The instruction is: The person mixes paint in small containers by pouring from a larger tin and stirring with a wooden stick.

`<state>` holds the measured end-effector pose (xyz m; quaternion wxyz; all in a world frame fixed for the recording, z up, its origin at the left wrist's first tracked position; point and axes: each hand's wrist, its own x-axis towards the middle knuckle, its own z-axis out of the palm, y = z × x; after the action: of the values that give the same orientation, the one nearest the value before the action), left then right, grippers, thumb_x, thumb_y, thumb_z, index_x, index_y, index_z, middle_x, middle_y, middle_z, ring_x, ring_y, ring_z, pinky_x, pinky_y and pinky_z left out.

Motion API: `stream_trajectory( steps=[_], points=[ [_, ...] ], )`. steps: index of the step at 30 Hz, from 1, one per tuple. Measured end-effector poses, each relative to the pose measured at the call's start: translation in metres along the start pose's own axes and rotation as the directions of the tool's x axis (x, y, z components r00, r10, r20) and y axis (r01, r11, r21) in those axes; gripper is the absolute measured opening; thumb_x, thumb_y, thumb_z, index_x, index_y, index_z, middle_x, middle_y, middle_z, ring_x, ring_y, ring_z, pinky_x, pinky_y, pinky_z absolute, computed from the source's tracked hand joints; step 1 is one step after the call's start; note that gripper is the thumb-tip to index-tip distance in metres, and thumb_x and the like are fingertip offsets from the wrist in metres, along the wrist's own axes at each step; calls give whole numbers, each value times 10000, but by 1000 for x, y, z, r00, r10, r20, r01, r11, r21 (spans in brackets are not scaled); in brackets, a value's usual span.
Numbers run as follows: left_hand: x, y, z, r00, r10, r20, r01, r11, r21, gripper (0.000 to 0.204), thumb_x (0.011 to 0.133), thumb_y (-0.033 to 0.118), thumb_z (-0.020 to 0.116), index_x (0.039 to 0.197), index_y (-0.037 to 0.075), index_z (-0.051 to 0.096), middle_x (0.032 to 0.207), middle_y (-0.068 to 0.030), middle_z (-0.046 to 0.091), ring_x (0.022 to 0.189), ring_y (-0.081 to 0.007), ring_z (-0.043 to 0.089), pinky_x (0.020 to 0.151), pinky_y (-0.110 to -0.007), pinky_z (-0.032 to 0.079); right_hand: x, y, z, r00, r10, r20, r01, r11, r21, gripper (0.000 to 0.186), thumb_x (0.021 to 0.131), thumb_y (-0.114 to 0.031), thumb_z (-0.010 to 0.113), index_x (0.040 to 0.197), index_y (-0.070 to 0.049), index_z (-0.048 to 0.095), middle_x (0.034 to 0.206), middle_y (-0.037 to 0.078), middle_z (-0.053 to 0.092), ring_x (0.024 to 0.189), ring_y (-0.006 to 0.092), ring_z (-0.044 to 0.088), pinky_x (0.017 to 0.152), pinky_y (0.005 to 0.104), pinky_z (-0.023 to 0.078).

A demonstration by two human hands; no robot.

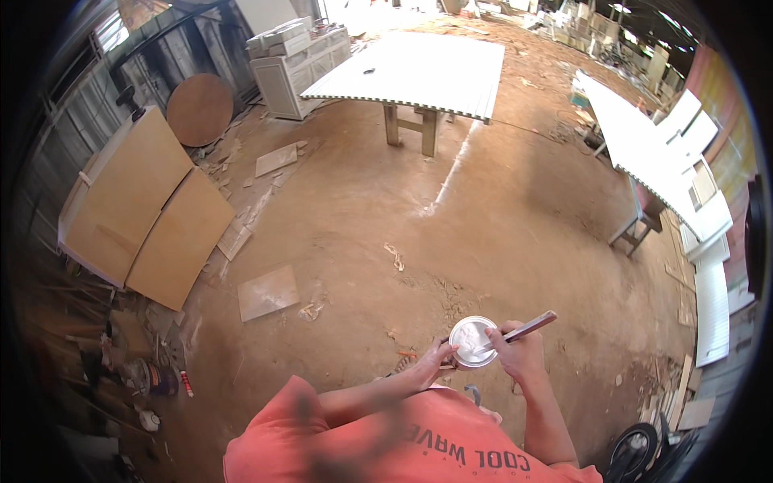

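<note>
In front of my chest is a round, open-topped white can (475, 319) with white paste or paint (469, 336) inside. My left hand (433, 366) grips the can's left side, its thumb close to the rim. On the other side my right hand (520, 354) is closed round a flat, stick-like tool (535, 324). The tool slants down to the left, and its lower end reaches into the white stuff. Its upper end sticks out above my fist, and its exact kind does not show.
A large white panel (419, 72) lies on wooden trestles (431, 133) ahead; another white panel (628, 137) is supported at the right. Brown boards (181, 237) lean at the left. Offcuts (268, 293) and shavings (394, 257) lie on the dirt floor. A wheel (632, 451) is at lower right.
</note>
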<state>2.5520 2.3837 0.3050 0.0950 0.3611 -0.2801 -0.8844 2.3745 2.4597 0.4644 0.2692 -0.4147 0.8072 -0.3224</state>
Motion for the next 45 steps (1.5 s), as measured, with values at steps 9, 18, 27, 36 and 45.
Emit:
stream_trajectory(
  steps=[9, 18, 27, 36, 45],
  points=[
    [53, 72, -5, 984, 124, -124, -139, 982, -124, 736, 927, 391, 675, 1478, 123, 266, 1280, -95, 466, 1093, -217, 518, 1007, -445, 451, 109, -2, 32, 949, -315, -4, 305, 914, 269, 220, 840, -190, 793, 896, 8, 716, 832, 139, 717, 693, 188, 677, 609, 346, 512],
    [147, 150, 28, 964, 202, -171, -220, 971, -91, 683, 940, 402, 643, 1461, 140, 288, 1362, -88, 440, 1206, -247, 487, 1025, -489, 431, 255, 18, -30, 954, -298, 24, 282, 925, 254, 145, 838, -122, 775, 878, 3, 714, 776, 102, 705, 682, 164, 664, 619, 306, 520],
    [314, 186, 102, 970, 223, -100, -239, 949, -204, 680, 937, 416, 657, 1445, 143, 297, 1278, -106, 464, 1082, -225, 549, 992, -450, 472, 389, 54, -131, 940, -266, 214, 231, 957, 176, 141, 875, -123, 735, 844, 9, 696, 708, 57, 671, 644, 88, 586, 571, 283, 457],
    [449, 280, 199, 995, 72, -71, -81, 988, -134, 728, 917, 458, 662, 1472, 172, 288, 1377, -107, 423, 1225, -274, 503, 1083, -496, 393, 531, 110, -207, 964, -257, 67, 242, 954, 177, 171, 880, -143, 738, 862, 22, 700, 738, 110, 688, 650, 151, 629, 603, 303, 491],
    [605, 409, 236, 1000, -16, 13, 16, 1000, 2, 778, 916, 461, 665, 1509, 183, 247, 1394, -105, 406, 1278, -285, 472, 1105, -530, 364, 709, 125, -273, 979, -147, -143, 172, 967, 186, 169, 918, -105, 706, 821, 28, 670, 706, 29, 650, 646, 84, 549, 595, 269, 442]
  ],
)
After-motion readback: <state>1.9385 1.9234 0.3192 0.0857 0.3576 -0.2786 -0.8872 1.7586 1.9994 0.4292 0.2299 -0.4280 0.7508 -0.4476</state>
